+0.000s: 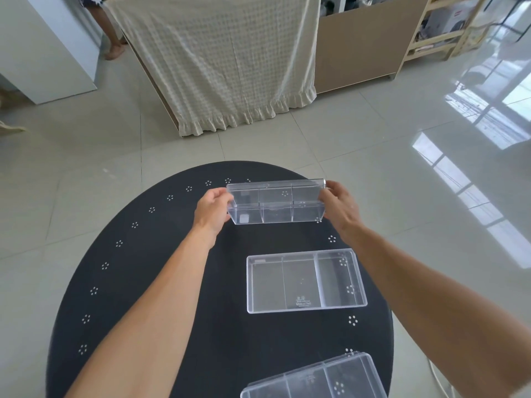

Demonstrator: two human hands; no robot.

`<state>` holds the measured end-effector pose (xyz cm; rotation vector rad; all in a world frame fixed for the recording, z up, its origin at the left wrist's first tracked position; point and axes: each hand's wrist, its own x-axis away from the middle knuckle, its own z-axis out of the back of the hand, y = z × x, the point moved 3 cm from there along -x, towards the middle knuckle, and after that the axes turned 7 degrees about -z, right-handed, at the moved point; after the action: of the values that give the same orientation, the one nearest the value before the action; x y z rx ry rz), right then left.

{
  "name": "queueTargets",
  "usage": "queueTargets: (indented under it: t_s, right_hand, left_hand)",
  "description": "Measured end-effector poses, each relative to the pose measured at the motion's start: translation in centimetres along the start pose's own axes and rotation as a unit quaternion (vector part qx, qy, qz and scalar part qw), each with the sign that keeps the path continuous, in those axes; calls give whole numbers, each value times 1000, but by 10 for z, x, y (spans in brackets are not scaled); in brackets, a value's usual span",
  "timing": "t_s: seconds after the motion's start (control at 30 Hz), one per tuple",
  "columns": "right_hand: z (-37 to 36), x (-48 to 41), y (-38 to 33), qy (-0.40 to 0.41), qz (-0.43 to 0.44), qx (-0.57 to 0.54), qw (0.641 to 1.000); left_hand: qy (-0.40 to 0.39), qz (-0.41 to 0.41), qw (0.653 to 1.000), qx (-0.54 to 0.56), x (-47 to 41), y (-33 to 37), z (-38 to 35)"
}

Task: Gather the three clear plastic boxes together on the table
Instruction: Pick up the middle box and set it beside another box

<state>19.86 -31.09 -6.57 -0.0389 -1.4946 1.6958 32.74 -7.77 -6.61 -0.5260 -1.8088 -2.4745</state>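
Observation:
Three clear plastic boxes with inner dividers are on or over the round black table (161, 282). The far box (275, 202) is tilted toward me and held at both short ends near the table's far edge: my left hand (212, 211) grips its left end, my right hand (342, 208) its right end. A second box (304, 280) lies flat in the middle right of the table, between my forearms. The third box (316, 377) sits at the near right edge, partly cut off by the frame.
The table has a ring of small white dot clusters near its rim. Beyond it, across a glossy tiled floor, stand a cloth-draped piece of furniture (230, 61), a brown cabinet (362, 44), wooden shelving (448, 27) and a person's bare legs (112, 38) at top left.

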Motion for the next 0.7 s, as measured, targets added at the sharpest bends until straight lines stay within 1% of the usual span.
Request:
queueTargets:
  t_s: [0.07,0.13,0.23,0.3,0.4,0.47,0.6,0.7]
  right_hand:
    - [-1,5,-2,9,-5,8,1000]
    - [-3,6,-5,25,-32,16,999]
    - [-6,1,-11,8,-101,53,993]
    - [-7,-4,-13,-11,-133,71,988]
    - [-9,-8,-16,-27,-132,83,987]
    - [-10,-8,-16,-29,-126,91,987]
    - [-4,-6,-11,-30,-116,88,989]
    - [2,-5,-8,-30,-101,74,992]
  left_hand:
    - [9,25,1000,-17,-1,-2,1]
    - [13,72,996,-49,-4,-3,3]
    - [-28,162,982,-91,-9,1,3]
    - [-55,185,973,-125,-12,8,0]
    - [-70,162,967,-182,-15,15,-5]
    - [-69,147,968,-194,-13,16,-5]
    - [-57,122,976,-171,-9,11,-5]
    - [-54,101,985,-128,-3,7,-6]
